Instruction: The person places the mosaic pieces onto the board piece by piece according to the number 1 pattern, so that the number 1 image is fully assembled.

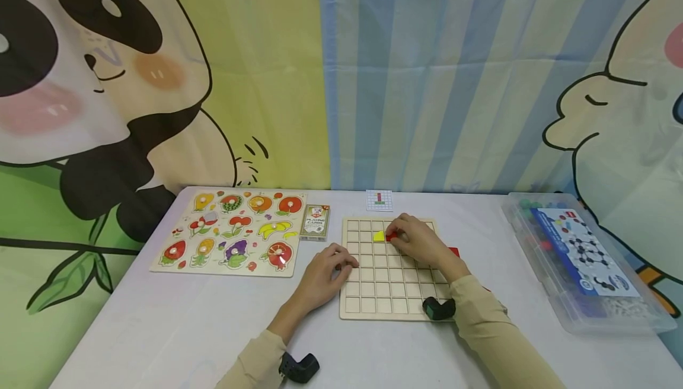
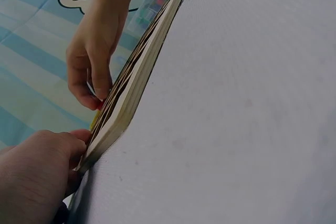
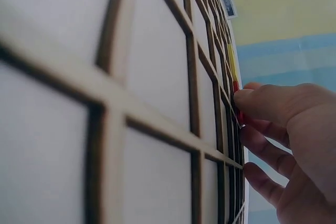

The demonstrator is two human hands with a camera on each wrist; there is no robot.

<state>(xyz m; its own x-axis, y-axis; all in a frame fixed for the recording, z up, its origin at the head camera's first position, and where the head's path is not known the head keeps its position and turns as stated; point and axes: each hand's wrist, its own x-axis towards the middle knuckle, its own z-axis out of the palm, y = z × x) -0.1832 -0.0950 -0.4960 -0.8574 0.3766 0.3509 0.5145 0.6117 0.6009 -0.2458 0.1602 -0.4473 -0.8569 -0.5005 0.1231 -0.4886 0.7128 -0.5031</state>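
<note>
A wooden grid board (image 1: 368,306) lies on the table. My right hand (image 1: 418,239) is over its upper part and pinches a small red tile (image 1: 391,237) between thumb and fingers. Just left of that tile, a yellow tile (image 1: 379,236) sits in a square of the grid; the right wrist view shows the yellow tile (image 3: 231,59) end to end with the red tile (image 3: 239,116). At the board's left edge, my left hand (image 1: 324,273) grips the rim with its fingertips; the left wrist view shows its fingers (image 2: 79,137) at the board's corner.
A fruit peg puzzle (image 1: 235,235) and a playing card box (image 1: 315,223) lie left of the board. Behind it is a small pattern card (image 1: 379,200). A red piece (image 1: 454,251) shows beside the right forearm. A clear plastic case (image 1: 587,264) stands at the right.
</note>
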